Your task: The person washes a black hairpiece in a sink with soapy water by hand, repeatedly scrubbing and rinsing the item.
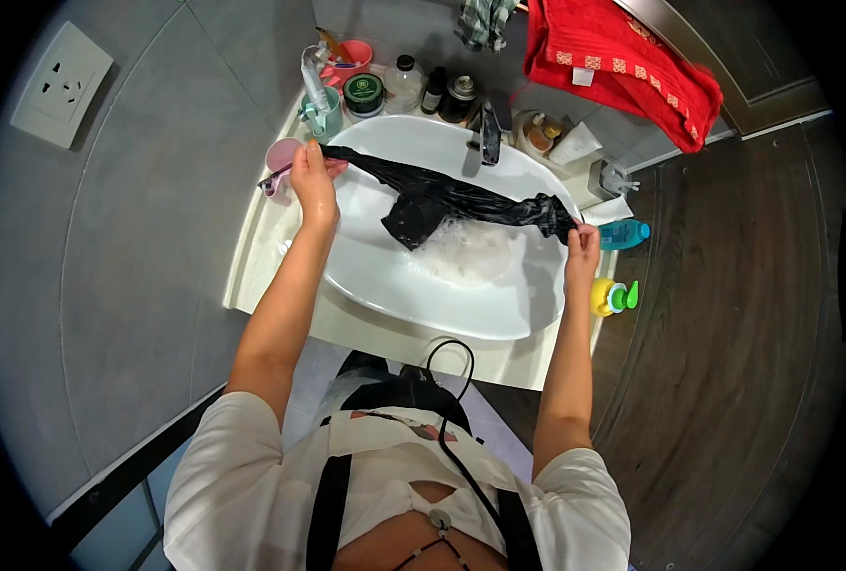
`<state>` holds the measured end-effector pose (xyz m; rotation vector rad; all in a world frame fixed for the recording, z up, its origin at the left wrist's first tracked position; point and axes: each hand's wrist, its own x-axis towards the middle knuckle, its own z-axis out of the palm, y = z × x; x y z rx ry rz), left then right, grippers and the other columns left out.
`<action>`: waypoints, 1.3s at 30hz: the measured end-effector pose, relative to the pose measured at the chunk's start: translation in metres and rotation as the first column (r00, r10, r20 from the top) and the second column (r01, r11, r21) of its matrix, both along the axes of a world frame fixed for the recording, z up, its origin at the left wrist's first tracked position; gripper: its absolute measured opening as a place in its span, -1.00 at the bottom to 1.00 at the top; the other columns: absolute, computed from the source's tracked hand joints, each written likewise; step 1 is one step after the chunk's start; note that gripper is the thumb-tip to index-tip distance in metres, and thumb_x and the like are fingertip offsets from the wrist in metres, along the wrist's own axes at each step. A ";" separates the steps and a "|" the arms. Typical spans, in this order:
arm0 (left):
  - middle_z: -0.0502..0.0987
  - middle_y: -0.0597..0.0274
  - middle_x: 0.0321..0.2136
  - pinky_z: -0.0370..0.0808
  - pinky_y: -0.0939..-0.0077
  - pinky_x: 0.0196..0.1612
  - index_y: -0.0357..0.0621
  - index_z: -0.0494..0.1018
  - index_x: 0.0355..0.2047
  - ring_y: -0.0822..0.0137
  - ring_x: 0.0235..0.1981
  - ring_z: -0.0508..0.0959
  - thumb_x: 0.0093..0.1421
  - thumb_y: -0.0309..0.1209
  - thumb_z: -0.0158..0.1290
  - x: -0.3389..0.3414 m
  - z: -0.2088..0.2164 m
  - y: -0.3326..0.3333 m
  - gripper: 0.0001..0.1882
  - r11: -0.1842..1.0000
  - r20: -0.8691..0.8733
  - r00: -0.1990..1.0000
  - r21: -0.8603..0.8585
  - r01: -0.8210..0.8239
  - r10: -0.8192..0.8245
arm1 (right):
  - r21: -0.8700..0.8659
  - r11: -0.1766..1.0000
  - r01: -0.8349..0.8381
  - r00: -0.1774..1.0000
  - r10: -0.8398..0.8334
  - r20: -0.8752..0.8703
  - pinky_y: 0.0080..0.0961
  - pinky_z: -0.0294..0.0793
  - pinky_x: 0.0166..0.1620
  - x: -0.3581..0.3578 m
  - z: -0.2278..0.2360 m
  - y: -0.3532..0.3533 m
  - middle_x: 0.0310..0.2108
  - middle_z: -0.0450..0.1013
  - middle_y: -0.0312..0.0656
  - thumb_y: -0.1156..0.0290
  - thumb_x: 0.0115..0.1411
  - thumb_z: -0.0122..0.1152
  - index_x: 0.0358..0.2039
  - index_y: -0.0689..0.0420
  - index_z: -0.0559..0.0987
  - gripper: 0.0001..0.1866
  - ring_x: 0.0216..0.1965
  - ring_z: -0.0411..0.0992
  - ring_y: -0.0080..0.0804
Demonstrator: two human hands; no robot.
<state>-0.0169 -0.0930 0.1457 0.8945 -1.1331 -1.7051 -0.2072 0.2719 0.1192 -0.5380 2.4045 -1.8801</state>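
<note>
A wet black garment (452,198) is stretched out over a white oval sink basin (413,295). My left hand (313,181) grips its left end above the basin's left rim. My right hand (583,249) grips its right end above the right rim. The middle of the cloth hangs down toward soapy foam (466,252) in the bowl. A dark faucet (489,133) stands behind the basin, just past the cloth.
Cups, jars and bottles (413,88) crowd the counter behind the sink. A pink cup (280,157) sits by my left hand. A blue bottle (625,232) and a yellow bottle (611,297) stand right of the basin. A red towel (623,57) hangs above. A wall socket (61,86) is at left.
</note>
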 end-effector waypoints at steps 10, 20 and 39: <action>0.36 0.39 -0.56 0.36 0.57 -0.41 -0.07 0.29 -0.47 0.52 -0.53 0.37 0.20 -0.24 -0.18 0.040 -0.050 0.034 -0.79 0.950 0.059 0.990 0.295 0.106 -0.129 | 0.849 0.376 -0.372 0.790 0.609 0.076 -0.28 0.38 -0.26 0.072 -0.073 0.001 -0.34 0.42 -0.15 0.48 -0.13 0.04 -0.56 0.06 0.48 -0.93 -0.29 0.37 -0.14; 0.28 0.47 -0.65 0.23 0.68 -0.53 -0.01 0.27 -0.57 0.59 -0.62 0.26 0.16 -0.24 -0.11 0.060 -0.061 0.035 -0.79 0.957 0.201 0.963 0.262 0.123 -0.179 | 0.954 0.241 -0.179 0.982 0.105 0.158 -0.27 0.39 -0.27 0.071 -0.071 -0.091 -0.41 0.46 -0.04 -0.04 0.05 -0.07 -0.42 0.13 0.51 -0.55 -0.30 0.43 -0.14; 0.41 0.34 -0.49 0.38 0.50 -0.27 -0.05 0.29 -0.38 0.46 -0.46 0.41 0.20 -0.28 -0.14 0.028 -0.010 -0.012 -0.86 0.959 -0.183 0.982 0.270 0.089 -0.040 | -0.234 0.967 0.102 0.943 -0.019 0.333 -0.61 0.37 -0.32 0.001 0.015 -0.012 -0.19 0.40 -0.24 0.26 0.17 -0.05 -0.34 0.02 0.30 -0.86 -0.24 0.35 -0.54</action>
